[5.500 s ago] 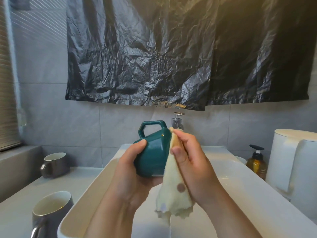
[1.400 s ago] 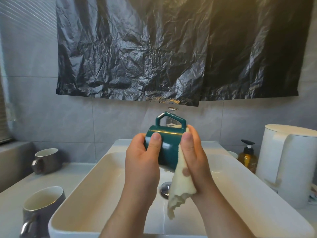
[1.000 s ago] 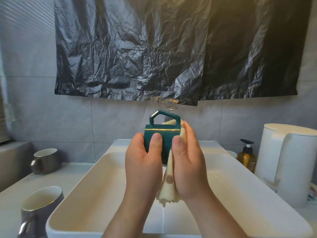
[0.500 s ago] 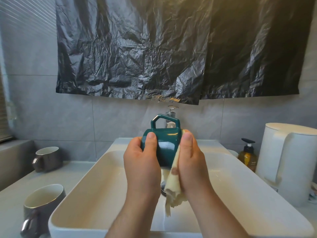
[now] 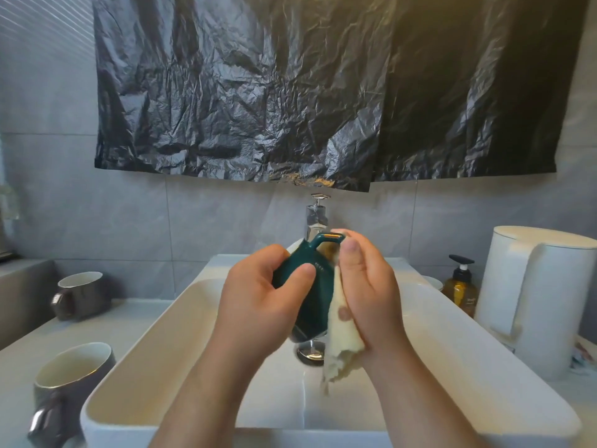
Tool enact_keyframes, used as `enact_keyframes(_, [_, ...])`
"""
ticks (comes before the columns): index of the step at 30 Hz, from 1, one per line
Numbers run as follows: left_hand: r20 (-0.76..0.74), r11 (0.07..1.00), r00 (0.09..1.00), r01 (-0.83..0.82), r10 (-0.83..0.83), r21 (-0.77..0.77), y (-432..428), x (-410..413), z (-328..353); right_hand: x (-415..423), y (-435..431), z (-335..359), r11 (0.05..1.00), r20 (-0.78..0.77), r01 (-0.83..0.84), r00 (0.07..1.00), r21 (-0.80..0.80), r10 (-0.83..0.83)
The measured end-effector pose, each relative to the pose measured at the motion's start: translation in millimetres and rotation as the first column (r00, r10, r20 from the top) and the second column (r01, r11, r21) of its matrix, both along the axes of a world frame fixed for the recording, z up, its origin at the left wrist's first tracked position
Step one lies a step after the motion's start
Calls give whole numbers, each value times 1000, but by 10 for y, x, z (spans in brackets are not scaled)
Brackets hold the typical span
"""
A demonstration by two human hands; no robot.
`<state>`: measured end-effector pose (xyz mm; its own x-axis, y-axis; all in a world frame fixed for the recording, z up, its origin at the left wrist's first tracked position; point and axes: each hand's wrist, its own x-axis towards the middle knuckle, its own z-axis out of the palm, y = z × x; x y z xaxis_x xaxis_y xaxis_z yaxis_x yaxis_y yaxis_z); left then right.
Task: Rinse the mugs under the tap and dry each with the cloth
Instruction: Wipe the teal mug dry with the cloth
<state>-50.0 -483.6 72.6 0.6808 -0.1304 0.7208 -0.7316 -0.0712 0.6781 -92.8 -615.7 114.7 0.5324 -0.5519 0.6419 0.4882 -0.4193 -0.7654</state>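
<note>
My left hand [image 5: 258, 302] grips a dark green mug [image 5: 311, 299] above the white basin [image 5: 155, 360], with the handle turned up and to the right. My right hand [image 5: 366, 292] holds a cream cloth [image 5: 340, 337] against the mug's right side; the cloth's loose end hangs down below my palm. The chrome tap [image 5: 315, 218] stands just behind the mug, and no water stream shows. Two grey mugs stand upright on the counter to the left, one at the back [image 5: 80, 294] and one at the front [image 5: 69, 383].
A white electric kettle [image 5: 533, 299] stands on the right, with an amber pump bottle [image 5: 460, 287] beside it. A black plastic sheet [image 5: 323, 92] hangs on the tiled wall above the tap. The chrome drain [image 5: 310, 350] lies under the mug.
The green mug has tilted so its handle now points up and right instead of straight up. My right hand has shifted the cloth along the mug's side.
</note>
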Motion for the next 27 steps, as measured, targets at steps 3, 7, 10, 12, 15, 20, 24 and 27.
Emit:
enact_keyframes(3, [132, 991, 985, -120, 111, 64, 85, 69, -9, 24, 162, -473, 945, -57, -1, 998, -326, -18])
enact_keyframes(7, [265, 973, 954, -182, 140, 140, 133, 100, -45, 123, 106, -473, 924, -69, 49, 994, -379, -82])
enact_keyframes(10, [157, 995, 982, -101, 101, -12, 91, 85, -56, 79, 163, -534, 937, -55, 87, 992, -340, -112])
enact_keyframes(12, [17, 984, 999, -29, 33, -176, 44, 82, -40, 75, 156, -476, 966, -50, 100, 992, -239, -115])
enact_keyframes(15, [-338, 944, 897, 202, -284, -259, 27, 32, 20, 50, 140, -439, 993, -24, 79, 996, -84, -82])
enact_keyframes(20, [-383, 881, 793, 419, -473, -221, 116, 62, 40, 22, 169, -433, 999, 36, -16, 999, -49, 17])
enact_keyframes(24, [-390, 886, 796, 408, -463, -221, 97, 82, -2, 40, 162, -432, 995, 10, 41, 999, -95, -40])
enact_keyframes(27, [-408, 878, 777, 425, -479, -222, 56, 70, -24, 48, 123, -382, 993, -11, 114, 993, -6, -114])
